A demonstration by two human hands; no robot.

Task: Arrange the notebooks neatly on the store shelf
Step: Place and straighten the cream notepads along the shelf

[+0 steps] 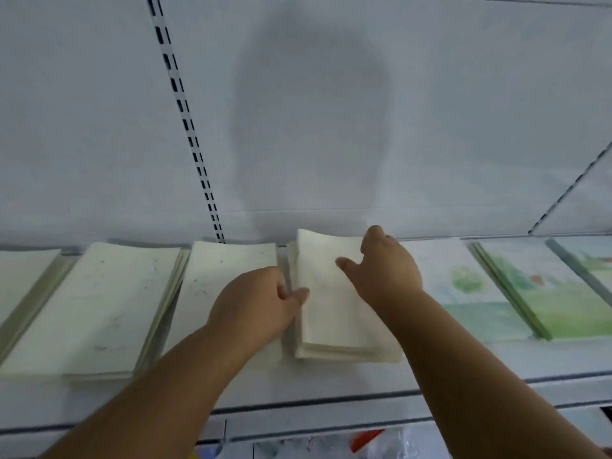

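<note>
- Left hand (pixel 256 304) is gripping the cream stack's (pixel 334 313) left edge on the shelf (pixel 331 389).
- Right hand (pixel 385 271) is lying on top, fingers spread.
- Cream notebooks (pixel 106 309) are crowding the left; green ones (pixel 543 293) are flanking the right.

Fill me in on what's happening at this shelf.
A person is tidying notebooks on a white store shelf. Both hands work on one cream stack in the middle: the left hand pinches its left edge, and the right hand lies over its top right part. More cream notebooks lie to the left, green-covered ones to the right.
</note>
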